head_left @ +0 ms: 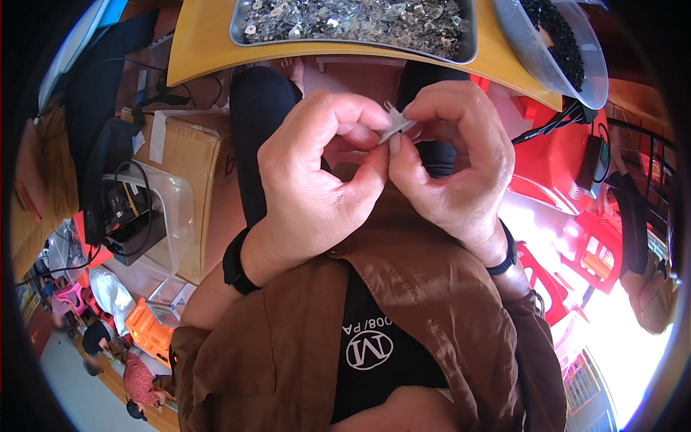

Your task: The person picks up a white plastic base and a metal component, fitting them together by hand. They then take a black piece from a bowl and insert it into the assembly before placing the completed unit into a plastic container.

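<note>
Both of my hands are raised in front of me, below the near edge of a yellow table [205, 43]. Between their fingertips is a small whitish, translucent plastic piece [395, 125] with a thin loop at its top. My left hand [309, 155] pinches its left side with thumb and forefinger. From the right, my right hand [461, 137] pinches it the same way. Fingers hide much of the piece, so I cannot make out its exact kind. Just beyond the hands, a metal tray [235, 29] on the table holds many small clear and silvery pieces [353, 21].
A clear plastic bowl [512, 32] of small black pieces [565, 50] sits at the table's right corner. To my left stand a cardboard box [209, 155] and a clear bin [173, 216] with dark devices. Red plastic chairs [551, 173] are at my right. Other people [140, 378] appear at the lower left.
</note>
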Action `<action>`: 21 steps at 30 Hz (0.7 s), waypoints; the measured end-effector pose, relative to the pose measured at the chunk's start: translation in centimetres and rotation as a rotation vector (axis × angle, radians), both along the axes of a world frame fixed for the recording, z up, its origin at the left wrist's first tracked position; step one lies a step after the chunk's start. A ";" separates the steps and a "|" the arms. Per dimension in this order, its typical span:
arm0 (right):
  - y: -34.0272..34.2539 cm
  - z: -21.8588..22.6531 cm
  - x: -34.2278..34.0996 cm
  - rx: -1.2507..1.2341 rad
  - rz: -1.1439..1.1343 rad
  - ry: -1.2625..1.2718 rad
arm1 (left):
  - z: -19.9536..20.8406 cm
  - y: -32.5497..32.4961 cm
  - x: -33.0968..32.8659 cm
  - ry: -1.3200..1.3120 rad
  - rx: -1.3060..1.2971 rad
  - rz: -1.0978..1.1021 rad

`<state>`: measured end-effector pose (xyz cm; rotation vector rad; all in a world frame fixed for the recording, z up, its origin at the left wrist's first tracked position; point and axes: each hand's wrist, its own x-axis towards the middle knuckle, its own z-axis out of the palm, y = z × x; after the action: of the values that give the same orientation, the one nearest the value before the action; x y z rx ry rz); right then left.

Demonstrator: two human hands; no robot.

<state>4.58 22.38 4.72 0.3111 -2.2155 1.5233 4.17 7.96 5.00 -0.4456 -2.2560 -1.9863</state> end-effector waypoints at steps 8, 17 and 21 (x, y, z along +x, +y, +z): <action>0.6 -0.1 0.0 0.078 0.010 0.017 | -0.4 0.0 -0.1 0.045 -0.017 -0.059; 0.9 -0.2 0.1 -0.112 0.039 -0.248 | 0.1 -0.4 -0.3 -0.399 0.216 -0.143; 1.3 -0.4 0.5 -0.246 0.099 -0.478 | -0.1 -1.2 -0.7 -0.432 0.251 -0.210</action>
<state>5.05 23.70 4.36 -0.0273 -2.3415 2.0763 3.43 6.76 4.85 -0.2525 -2.2047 -2.6537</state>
